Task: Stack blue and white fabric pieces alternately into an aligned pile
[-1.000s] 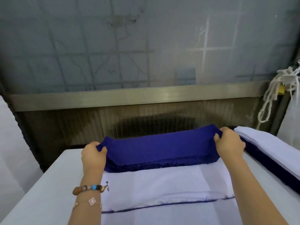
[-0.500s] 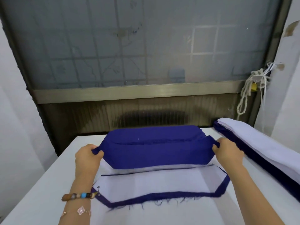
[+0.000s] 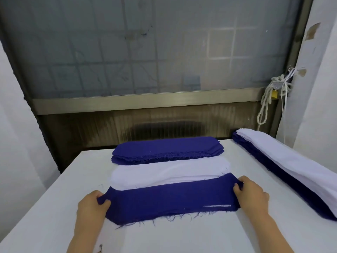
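Observation:
A blue fabric piece [image 3: 171, 203] with a frayed near edge lies flat on the near pile at the table's front. My left hand [image 3: 92, 207] pinches its left end and my right hand [image 3: 251, 194] pinches its right end. A sliver of white shows under its right corner. Behind it sits a stack of white fabric pieces [image 3: 169, 172], and farther back a stack of blue fabric pieces [image 3: 167, 149].
The white table [image 3: 54, 198] carries a long pile of blue and white fabric [image 3: 284, 165] along its right side. A frosted window and metal sill stand behind the table. A knotted rope [image 3: 268, 101] hangs at the right wall.
Both hands have pulled one blue piece off the far blue stack toward me and laid it down over the near pile, covering the white piece that was on top.

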Demonstrator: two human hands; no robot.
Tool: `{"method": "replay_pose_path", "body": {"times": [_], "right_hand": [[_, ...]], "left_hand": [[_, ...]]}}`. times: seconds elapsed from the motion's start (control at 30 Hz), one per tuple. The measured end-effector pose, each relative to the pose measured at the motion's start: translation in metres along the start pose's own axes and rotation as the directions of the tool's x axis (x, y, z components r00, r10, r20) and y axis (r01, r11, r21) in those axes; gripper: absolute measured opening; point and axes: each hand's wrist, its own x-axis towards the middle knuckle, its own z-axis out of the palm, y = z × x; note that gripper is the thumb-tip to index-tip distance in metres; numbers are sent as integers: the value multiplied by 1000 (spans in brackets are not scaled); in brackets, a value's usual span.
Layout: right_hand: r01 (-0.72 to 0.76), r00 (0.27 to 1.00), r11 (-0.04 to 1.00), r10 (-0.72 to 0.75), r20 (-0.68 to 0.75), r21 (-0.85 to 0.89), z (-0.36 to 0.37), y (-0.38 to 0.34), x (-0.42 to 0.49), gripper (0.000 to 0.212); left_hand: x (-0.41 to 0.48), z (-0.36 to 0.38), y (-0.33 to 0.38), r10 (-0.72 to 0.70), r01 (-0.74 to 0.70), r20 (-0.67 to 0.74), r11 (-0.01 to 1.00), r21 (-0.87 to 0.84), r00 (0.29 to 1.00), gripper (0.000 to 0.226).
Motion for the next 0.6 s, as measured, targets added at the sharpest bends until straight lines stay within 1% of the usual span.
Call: {"method": "replay_pose_path", "body": {"times": [0.1,0.17,0.27,0.33,0.4,0.53,0.6], "right_hand": [[31,999,999,-30,-22,25,4,5,0,12],[38,999,997,-35,-38,73,4,6,0,13],[89,993,985,-77,-88,146,3,2,-3,18],[119,991,979,-105,-86,164,4,-1,-4,20],[136,988,972,-119,-99,192,6,-1,-4,18],[135,983,937,-84,-166,321,6,1,-3,14],[127,982,942,-76,-171,311,7,0,-3,14]], "left_hand": [[-1,7,-6,-1,1,-8,1000,-24,1000,15],[-1,10,-9,23,-24,-18,1000,-19,1000,16],[-2,12,-12,62,-62,-25,998,-16,998,19],[-3,12,-11,82,-82,-20,997,-11,996,17],[-3,12,-10,88,-88,-25,996,-18,996,11],[-6,9,-9,61,-68,-78,994,-90,995,8],[-7,8,-8,54,-63,-90,993,-101,995,7]]}}
